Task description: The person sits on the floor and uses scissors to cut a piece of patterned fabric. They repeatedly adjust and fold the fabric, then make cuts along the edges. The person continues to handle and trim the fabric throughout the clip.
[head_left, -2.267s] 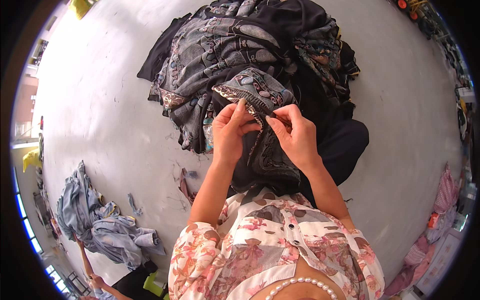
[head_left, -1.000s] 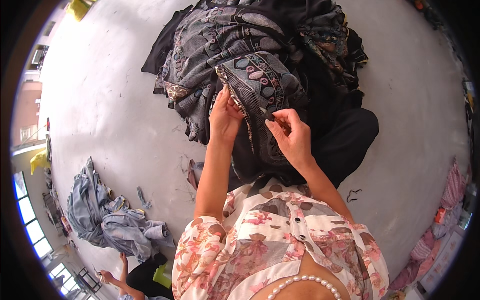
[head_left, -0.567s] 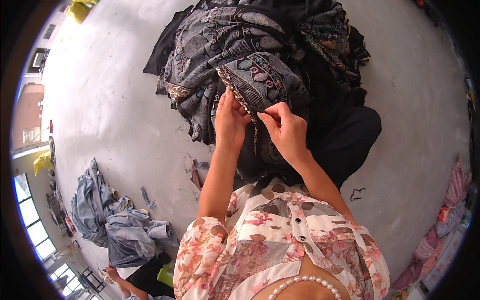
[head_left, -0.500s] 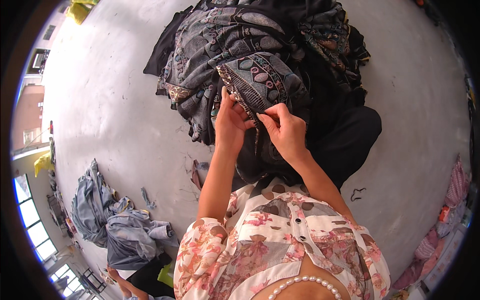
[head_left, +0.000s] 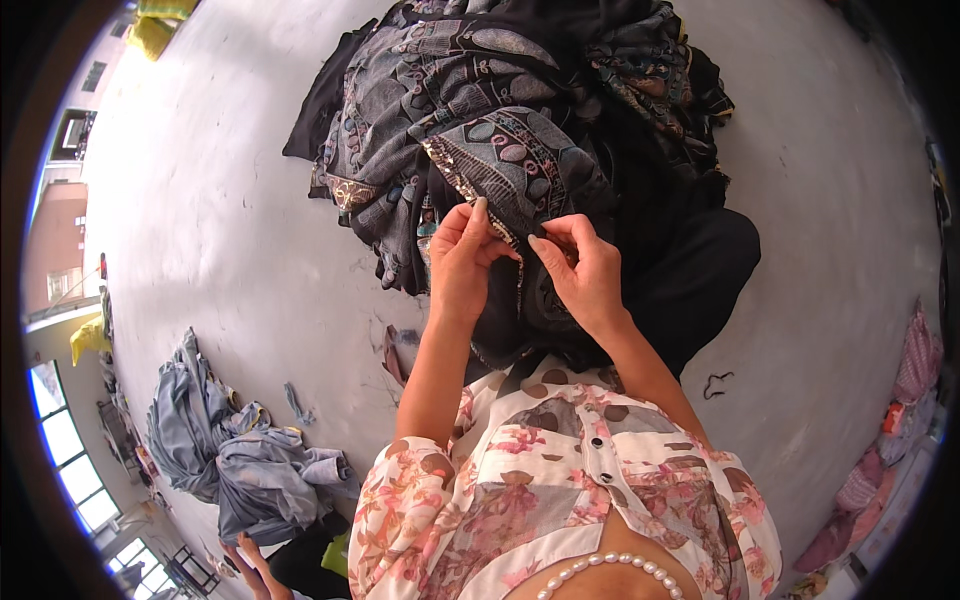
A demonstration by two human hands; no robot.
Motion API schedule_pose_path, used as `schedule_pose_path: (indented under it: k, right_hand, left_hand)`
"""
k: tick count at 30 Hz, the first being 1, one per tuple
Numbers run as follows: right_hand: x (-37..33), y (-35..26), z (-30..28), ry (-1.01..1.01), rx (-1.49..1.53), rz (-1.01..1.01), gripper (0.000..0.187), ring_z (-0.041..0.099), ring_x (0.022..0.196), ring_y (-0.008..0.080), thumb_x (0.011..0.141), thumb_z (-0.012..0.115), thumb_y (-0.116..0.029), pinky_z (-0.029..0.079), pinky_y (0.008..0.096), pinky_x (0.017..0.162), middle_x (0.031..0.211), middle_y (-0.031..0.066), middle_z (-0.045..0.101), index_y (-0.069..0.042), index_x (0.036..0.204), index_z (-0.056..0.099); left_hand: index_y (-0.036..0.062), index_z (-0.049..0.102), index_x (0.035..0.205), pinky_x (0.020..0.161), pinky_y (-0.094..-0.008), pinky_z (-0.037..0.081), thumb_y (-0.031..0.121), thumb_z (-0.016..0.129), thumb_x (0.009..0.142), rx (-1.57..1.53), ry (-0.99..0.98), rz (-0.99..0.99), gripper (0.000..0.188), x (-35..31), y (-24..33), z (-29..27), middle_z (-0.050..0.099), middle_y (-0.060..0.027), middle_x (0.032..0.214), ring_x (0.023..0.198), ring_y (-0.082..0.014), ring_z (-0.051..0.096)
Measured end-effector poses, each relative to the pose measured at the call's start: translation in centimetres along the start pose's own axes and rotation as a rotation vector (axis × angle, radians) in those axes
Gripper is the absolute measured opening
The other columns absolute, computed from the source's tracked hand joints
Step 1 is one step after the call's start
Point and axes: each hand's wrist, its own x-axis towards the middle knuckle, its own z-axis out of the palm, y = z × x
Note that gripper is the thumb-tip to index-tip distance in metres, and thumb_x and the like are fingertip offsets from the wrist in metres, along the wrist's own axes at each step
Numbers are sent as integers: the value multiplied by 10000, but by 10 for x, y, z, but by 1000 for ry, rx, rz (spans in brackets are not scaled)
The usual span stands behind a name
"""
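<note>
A big heap of dark patterned fabric (head_left: 440, 90), grey and black with coloured oval motifs, lies in front of me and reaches down to my lap. My left hand (head_left: 462, 262) pinches the fabric's beaded, light-flecked edge between thumb and fingers. Just to the right, my right hand (head_left: 583, 268) has its thumb and index finger pressed together at the same fabric, close to that edge; whatever fine thing sits between those fingertips is too small to make out. Below my hands, a narrow strip of the edging hangs down over black cloth (head_left: 700, 290).
On the pale floor (head_left: 250, 200) at the left lies a pile of grey-blue cloth (head_left: 270, 465), with another person's hand (head_left: 250, 560) beside it. Pink cloth bundles (head_left: 860, 490) line the right side. Scraps and a dark thread (head_left: 717, 384) lie around.
My left thumb has come down from pointing up to press on the beaded edge, and that hand has closed. The right hand has shifted slightly right and down.
</note>
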Motion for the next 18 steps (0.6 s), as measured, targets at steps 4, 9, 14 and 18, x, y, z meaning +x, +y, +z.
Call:
schedule_pose_path:
  k: [4,9,14,18]
  right_hand:
    - [3,-2,4,6,28,-35,215,610,682,70,863,667,-124,484,204,585,774,62,658,25,975,561]
    - [7,1,8,93,-77,-175,245,635,558,179,817,710,-207,479,269,502,684,84,642,-39,916,560]
    - [11,-2,7,76,-20,-133,194,584,563,104,848,680,-168,441,226,500,670,42,614,-28,906,559]
    - [16,-11,0,78,589,158,154,377,534,-5,932,576,-170,289,148,472,653,-36,494,-21,921,537]
  left_hand:
    - [64,582,887,583,-261,537,186,536,951,-27,14,1,146,-2,0,9,638,-29,782,657,-106,617]
    - [60,578,878,581,-264,537,186,540,949,-30,29,19,150,0,-1,10,634,-31,785,663,-105,614]
    - [57,571,869,579,-275,540,178,548,945,61,-4,59,146,1,1,8,620,-26,773,659,-103,605]
    - [54,570,867,580,-282,541,181,540,949,69,10,65,154,1,0,9,631,-33,786,666,-109,611]
